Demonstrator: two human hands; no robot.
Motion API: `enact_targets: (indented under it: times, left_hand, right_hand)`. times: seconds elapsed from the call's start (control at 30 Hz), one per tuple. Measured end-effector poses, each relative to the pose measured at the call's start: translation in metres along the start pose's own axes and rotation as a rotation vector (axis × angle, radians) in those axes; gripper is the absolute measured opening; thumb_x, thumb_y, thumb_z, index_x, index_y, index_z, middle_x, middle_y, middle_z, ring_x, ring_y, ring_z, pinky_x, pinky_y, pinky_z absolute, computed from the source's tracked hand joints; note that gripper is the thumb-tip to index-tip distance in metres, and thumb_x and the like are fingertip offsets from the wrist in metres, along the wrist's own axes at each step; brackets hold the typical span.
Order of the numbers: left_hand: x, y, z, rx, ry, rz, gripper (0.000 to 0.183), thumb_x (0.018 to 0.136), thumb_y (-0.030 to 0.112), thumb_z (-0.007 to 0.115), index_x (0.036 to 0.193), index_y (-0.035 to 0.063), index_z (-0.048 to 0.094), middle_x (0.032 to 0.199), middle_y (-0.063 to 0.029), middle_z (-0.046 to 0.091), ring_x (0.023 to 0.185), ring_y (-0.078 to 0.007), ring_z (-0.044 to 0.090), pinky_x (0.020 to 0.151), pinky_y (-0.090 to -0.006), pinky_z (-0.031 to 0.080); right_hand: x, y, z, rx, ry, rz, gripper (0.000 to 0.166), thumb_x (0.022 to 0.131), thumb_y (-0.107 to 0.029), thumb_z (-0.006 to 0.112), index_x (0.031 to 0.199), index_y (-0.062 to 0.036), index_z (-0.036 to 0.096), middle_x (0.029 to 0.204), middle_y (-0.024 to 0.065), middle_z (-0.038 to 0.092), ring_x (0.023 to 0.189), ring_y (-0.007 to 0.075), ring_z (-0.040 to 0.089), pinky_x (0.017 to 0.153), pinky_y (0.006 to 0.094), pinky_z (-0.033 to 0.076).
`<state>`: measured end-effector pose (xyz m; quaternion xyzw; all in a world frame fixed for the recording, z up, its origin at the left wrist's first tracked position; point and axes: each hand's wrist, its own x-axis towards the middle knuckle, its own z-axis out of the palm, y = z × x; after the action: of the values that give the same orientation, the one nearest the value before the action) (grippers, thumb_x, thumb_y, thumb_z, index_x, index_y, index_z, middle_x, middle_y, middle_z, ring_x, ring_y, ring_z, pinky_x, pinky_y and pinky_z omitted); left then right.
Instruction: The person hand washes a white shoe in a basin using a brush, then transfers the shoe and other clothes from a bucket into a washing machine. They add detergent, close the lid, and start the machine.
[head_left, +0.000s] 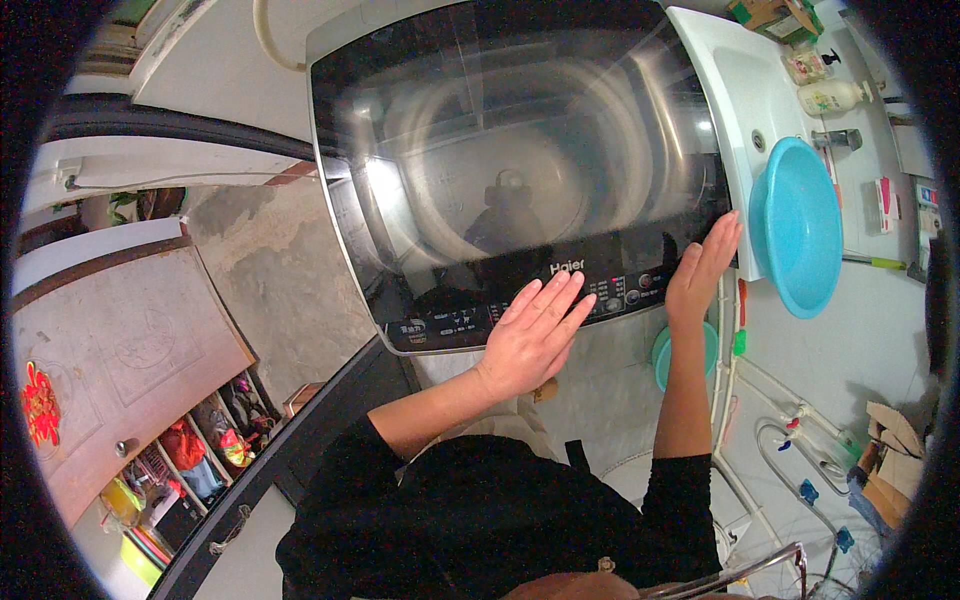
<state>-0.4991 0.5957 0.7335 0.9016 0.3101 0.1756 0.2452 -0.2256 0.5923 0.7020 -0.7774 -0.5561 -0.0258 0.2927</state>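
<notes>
A Haier top-loading washing machine (517, 157) stands before me, its dark transparent lid down and the metal drum showing through it. My left hand (532, 330) lies flat over the middle of the black front control panel (457, 311), fingers extended and covering part of the markings. A small red light (616, 280) glows on the panel to its right. My right hand (701, 270) rests against the machine's front right corner, its fingers straight and pointing up along the edge. Neither hand holds anything.
Right of the machine is a white sink (750, 75), with a blue plastic basin (802, 225) at its near end. Bottles (832, 97) stand along the sink's far side. A teal basin (697, 352) sits lower down. To the left are a wooden door (150, 337) and filled shelves (187, 457).
</notes>
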Motion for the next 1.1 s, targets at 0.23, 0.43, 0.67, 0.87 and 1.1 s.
enact_targets:
  times: [0.23, 0.43, 0.67, 0.87, 1.1]
  left_hand:
    - [-0.001, -0.001, 0.003, 0.011, 0.009, 0.006, 0.065, 0.079, 0.017, 0.068, 0.14, 0.01, 0.049, 0.15, -0.0164, 0.039, 0.139, -0.0313, 0.038, 0.114, -0.0464, 0.028]
    - [-0.002, -0.001, 0.003, 0.016, -0.004, -0.002, 0.065, 0.079, 0.018, 0.068, 0.14, 0.0099, 0.048, 0.151, -0.0162, 0.038, 0.14, -0.0315, 0.036, 0.114, -0.0468, 0.028]
    - [0.0, 0.005, 0.0, 0.065, -0.039, -0.029, 0.067, 0.079, 0.019, 0.068, 0.142, 0.0094, 0.046, 0.151, -0.0172, 0.036, 0.141, -0.0329, 0.034, 0.114, -0.0482, 0.026]
    - [-0.002, 0.023, 0.011, 0.178, -0.003, -0.06, 0.071, 0.078, 0.019, 0.07, 0.143, 0.009, 0.045, 0.152, -0.0221, 0.032, 0.142, -0.0391, 0.03, 0.113, -0.055, 0.024]
    - [-0.028, 0.084, 0.086, 0.123, -0.024, 0.078, 0.071, 0.078, 0.013, 0.068, 0.145, 0.0091, 0.044, 0.155, -0.0267, 0.024, 0.143, -0.0473, 0.021, 0.113, -0.0579, 0.022]
  right_hand:
    - [0.0, 0.0, 0.002, -0.004, 0.017, -0.005, 0.058, 0.101, -0.023, 0.032, 0.151, 0.0036, 0.02, 0.158, 0.0234, 0.017, 0.146, 0.043, 0.012, 0.118, 0.0502, 0.01]
    - [-0.001, 0.003, 0.001, -0.001, 0.013, -0.027, 0.059, 0.1, -0.022, 0.034, 0.152, 0.0026, 0.019, 0.158, 0.0241, 0.016, 0.146, 0.0444, 0.011, 0.119, 0.0513, 0.01]
    - [-0.003, 0.008, -0.014, 0.207, -0.031, 0.031, 0.059, 0.101, -0.025, 0.033, 0.152, 0.0017, 0.019, 0.16, 0.0196, 0.015, 0.148, 0.0379, 0.012, 0.12, 0.0461, 0.009]
    - [-0.088, 0.026, -0.041, 0.282, 0.019, 0.118, 0.059, 0.097, -0.014, 0.045, 0.151, -0.0007, 0.025, 0.157, 0.0188, 0.024, 0.147, 0.0351, 0.019, 0.12, 0.0443, 0.013]
    - [-0.355, 0.107, -0.018, 0.365, -0.489, 0.932, 0.06, 0.095, -0.032, 0.053, 0.143, -0.0008, 0.036, 0.149, 0.0251, 0.034, 0.137, 0.0414, 0.035, 0.114, 0.05, 0.026]
